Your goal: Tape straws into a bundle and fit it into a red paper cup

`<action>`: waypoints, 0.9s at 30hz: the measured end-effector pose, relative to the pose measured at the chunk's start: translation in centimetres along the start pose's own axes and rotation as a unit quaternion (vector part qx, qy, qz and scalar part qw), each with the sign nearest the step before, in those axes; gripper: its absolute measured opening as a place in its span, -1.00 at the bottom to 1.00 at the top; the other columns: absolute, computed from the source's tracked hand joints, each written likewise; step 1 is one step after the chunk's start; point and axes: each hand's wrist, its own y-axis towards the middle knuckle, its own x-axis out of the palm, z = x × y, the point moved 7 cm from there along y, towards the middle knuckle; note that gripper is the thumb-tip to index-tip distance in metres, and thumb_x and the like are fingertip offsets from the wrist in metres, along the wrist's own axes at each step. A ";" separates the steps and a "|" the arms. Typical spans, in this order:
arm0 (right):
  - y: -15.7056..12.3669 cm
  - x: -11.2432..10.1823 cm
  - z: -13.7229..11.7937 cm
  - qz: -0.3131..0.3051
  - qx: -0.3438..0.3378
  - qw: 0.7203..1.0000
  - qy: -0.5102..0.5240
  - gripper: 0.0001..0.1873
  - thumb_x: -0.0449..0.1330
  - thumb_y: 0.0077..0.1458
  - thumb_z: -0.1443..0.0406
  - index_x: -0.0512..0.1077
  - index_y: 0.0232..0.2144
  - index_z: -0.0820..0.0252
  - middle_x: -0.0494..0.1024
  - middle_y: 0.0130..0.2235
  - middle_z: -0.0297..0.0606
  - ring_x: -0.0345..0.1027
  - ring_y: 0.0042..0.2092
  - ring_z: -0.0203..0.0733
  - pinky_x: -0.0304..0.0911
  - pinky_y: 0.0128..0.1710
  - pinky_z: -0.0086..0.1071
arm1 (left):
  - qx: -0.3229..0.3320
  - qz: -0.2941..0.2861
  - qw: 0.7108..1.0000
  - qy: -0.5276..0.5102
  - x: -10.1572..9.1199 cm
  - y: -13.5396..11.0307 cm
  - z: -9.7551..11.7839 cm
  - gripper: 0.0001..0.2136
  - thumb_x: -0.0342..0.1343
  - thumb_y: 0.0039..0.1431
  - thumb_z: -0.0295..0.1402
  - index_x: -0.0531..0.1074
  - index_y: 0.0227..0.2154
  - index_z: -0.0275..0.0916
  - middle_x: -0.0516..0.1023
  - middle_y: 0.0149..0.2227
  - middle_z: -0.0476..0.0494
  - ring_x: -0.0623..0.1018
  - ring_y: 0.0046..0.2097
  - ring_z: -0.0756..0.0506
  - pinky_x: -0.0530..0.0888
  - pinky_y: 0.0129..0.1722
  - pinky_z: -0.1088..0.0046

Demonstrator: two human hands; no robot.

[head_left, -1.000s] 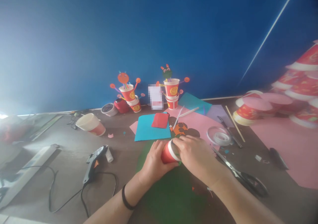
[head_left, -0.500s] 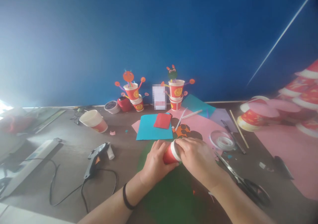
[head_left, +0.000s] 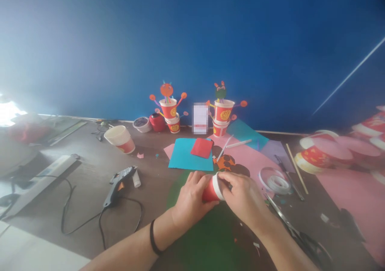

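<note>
A red paper cup with a white rim lies tilted on its side between my hands, above a green sheet. My left hand is wrapped round the cup's body. At the rim on the right, my right hand has its fingers curled over the edge, partly hidden inside the mouth. Just beyond the hands lie a blue sheet and a red paper square. Scissors rest beside my right forearm.
Two cup figures stand near the blue wall. To the left are a white cup, a glue gun with its cord, and a power strip. Tape rolls, a wooden stick and stacked cups sit at the right.
The view has shifted, so the table items sit slightly further right. My right hand has turned a little at the cup's rim, while my left hand keeps its hold.
</note>
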 end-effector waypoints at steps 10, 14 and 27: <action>0.1 0.5 0.2 -0.009 0.003 0.999 -0.043 -0.81 0.06 0.05 0.44 0.43 -0.49 0.15 0.50 -0.54 -0.33 0.35 -0.45 -0.20 0.06 -0.42 -0.41 | -0.020 -0.029 0.999 0.013 0.6 -0.2 -0.3 -0.54 0.28 -0.13 -0.30 0.29 -0.12 -0.11 0.36 -0.11 -0.11 0.35 -0.08 -0.21 0.46 -0.24 0.26; 0.1 0.8 0.5 -0.030 0.009 0.999 -0.009 -0.79 0.03 0.05 0.44 0.44 -0.47 0.15 0.53 -0.51 -0.33 0.36 -0.47 -0.22 0.09 -0.45 -0.43 | -0.017 -0.032 0.999 0.008 0.6 -0.3 -0.2 -0.53 0.29 -0.14 -0.29 0.28 -0.12 -0.10 0.35 -0.10 -0.12 0.35 -0.08 -0.21 0.45 -0.27 0.29; -0.2 0.5 0.1 -0.042 0.035 0.998 0.032 -0.74 0.03 0.04 0.38 0.27 -0.16 0.14 0.62 -0.33 -0.23 0.50 -0.31 -0.13 0.27 -0.42 -0.41 | 0.043 -0.022 0.998 -0.046 0.4 -0.2 0.0 -0.58 0.26 -0.11 -0.30 0.32 -0.12 -0.12 0.37 -0.12 -0.15 0.34 -0.09 -0.21 0.41 -0.16 0.25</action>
